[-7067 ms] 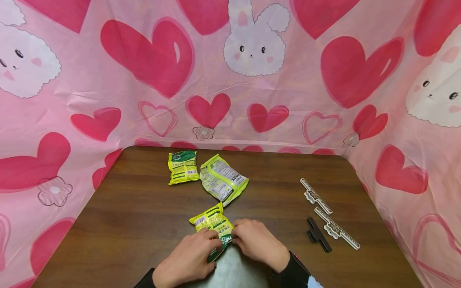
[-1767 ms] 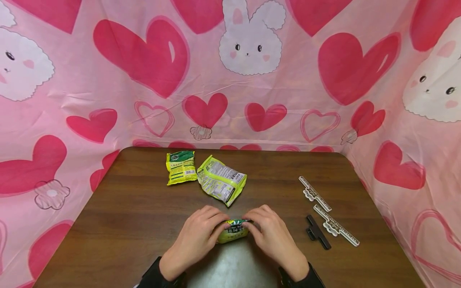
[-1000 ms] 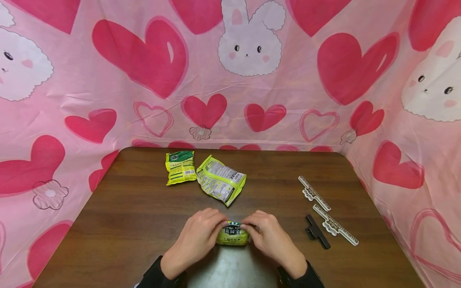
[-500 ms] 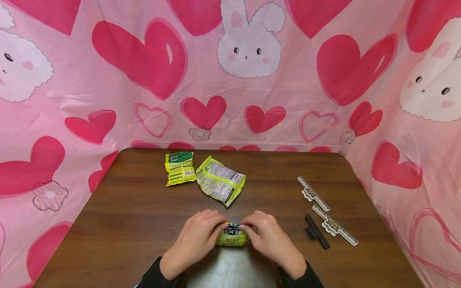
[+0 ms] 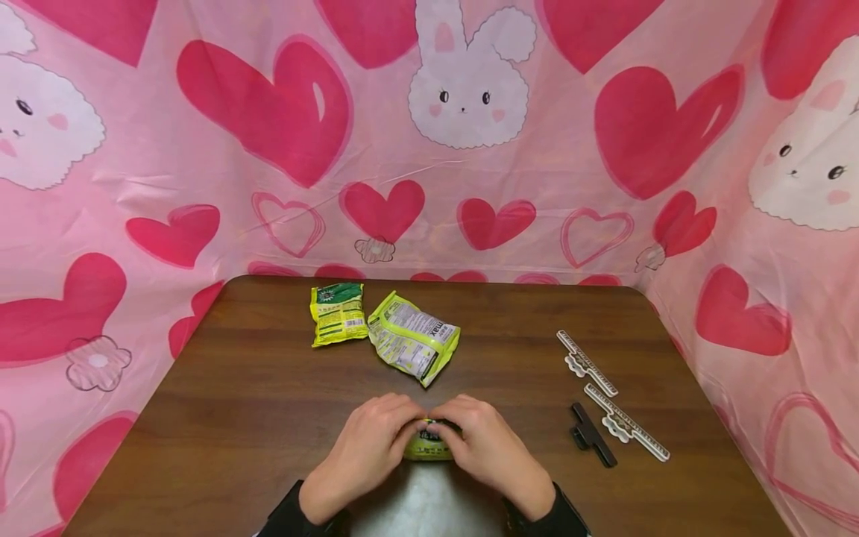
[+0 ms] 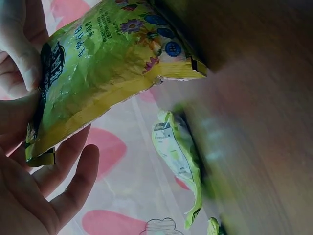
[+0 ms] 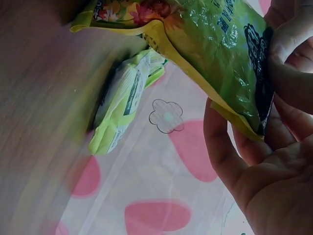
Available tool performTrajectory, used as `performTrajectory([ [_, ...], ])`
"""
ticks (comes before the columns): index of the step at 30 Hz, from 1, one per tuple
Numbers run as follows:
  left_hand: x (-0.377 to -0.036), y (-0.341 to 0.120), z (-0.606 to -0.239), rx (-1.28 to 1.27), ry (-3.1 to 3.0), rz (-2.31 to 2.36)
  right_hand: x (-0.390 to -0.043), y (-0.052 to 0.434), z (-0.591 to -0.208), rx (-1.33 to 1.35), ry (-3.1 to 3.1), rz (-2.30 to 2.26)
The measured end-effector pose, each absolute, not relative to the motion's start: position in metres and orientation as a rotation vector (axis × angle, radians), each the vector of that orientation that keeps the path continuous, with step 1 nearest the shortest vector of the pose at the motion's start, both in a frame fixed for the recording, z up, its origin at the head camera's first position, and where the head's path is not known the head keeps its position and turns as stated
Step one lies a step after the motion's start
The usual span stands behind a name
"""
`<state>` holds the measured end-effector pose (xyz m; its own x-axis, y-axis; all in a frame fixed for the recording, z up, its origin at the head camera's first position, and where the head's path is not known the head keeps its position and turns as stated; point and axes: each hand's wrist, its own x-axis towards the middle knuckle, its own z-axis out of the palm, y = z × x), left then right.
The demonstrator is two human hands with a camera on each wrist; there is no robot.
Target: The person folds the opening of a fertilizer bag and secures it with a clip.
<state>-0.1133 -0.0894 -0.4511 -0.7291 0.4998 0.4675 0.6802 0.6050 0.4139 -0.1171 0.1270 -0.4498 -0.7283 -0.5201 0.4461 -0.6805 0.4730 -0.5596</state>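
Note:
Both hands meet at the near middle of the brown table [image 5: 255,418] over a small yellow-green snack packet [image 5: 424,447]. My left hand [image 5: 411,425] and right hand [image 5: 446,428] pinch its folded dark-green top, fingertips almost touching, and cover most of it. In the left wrist view the packet [image 6: 112,63] hangs tilted, its top pinched by fingers [image 6: 19,54]. In the right wrist view the same packet [image 7: 215,49] is pinched by fingers [image 7: 293,44].
Two more yellow-green packets lie further back: a small one [image 5: 338,313] and a larger one [image 5: 412,339]. To the right lie two white sealing clips [image 5: 587,363] [image 5: 627,432] and a black clip [image 5: 593,436]. Pink heart-and-bunny cloth [image 5: 429,149] walls the table.
The packet lay flat seven seconds ago; it has since been folded up. In the last second my fingertips have drawn together over its top and hide more of it.

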Motion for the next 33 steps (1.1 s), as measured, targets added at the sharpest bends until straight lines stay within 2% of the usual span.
performTrajectory([
  [11,-0.111,-0.095,-0.453,-0.846,-2.582,-1.01,-0.116,0.13,-0.45,1.038,-2.521,1.186],
  [25,-0.112,-0.096,-0.453,-0.909,-2.501,-1.016,-0.116,0.13,-0.452,1.032,-2.504,1.181],
  [33,-0.115,-0.098,-0.452,-0.885,-2.455,-0.975,-0.118,0.141,-0.448,0.922,-2.589,1.209],
])
